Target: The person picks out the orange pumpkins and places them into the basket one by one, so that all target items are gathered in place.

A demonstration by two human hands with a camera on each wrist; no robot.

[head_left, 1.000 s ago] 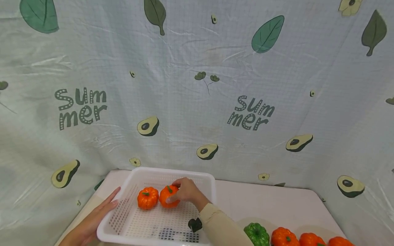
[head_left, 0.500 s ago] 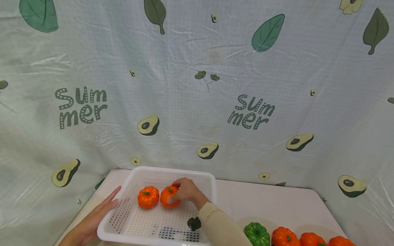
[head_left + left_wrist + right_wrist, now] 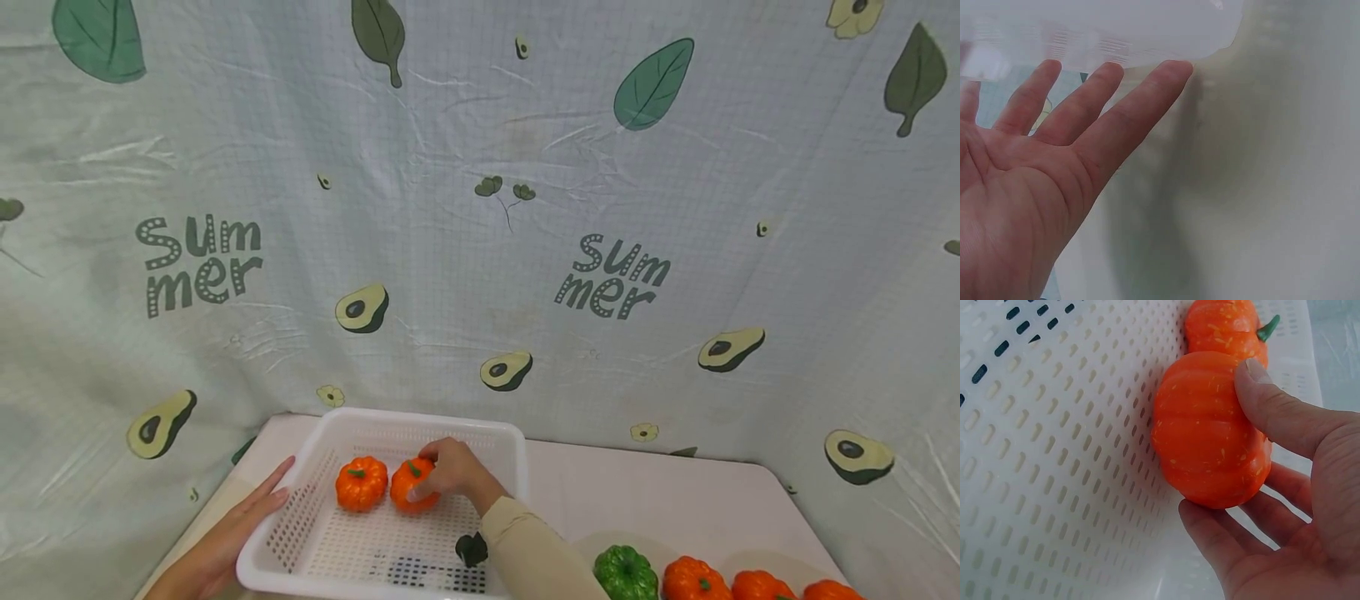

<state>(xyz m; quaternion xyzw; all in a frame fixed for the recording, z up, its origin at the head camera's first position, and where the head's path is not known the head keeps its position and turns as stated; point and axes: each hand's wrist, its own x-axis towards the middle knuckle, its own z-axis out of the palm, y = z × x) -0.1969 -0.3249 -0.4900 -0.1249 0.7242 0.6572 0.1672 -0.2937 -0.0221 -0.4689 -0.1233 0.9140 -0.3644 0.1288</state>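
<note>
The right hand holds a round, ribbed orange pumpkin between thumb and fingers, inside a white perforated plastic basket, just beside a second ribbed orange pumpkin with a green stem; the left hand, fingers straight, touches the basket's outer left side on the pale tabletop

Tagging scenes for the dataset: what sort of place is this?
Probably a makeshift, curtained-off tabletop work area: a printed sheet hangs behind and beside a pale table, which bears a perforated white basket holding two orange pumpkins.
</note>
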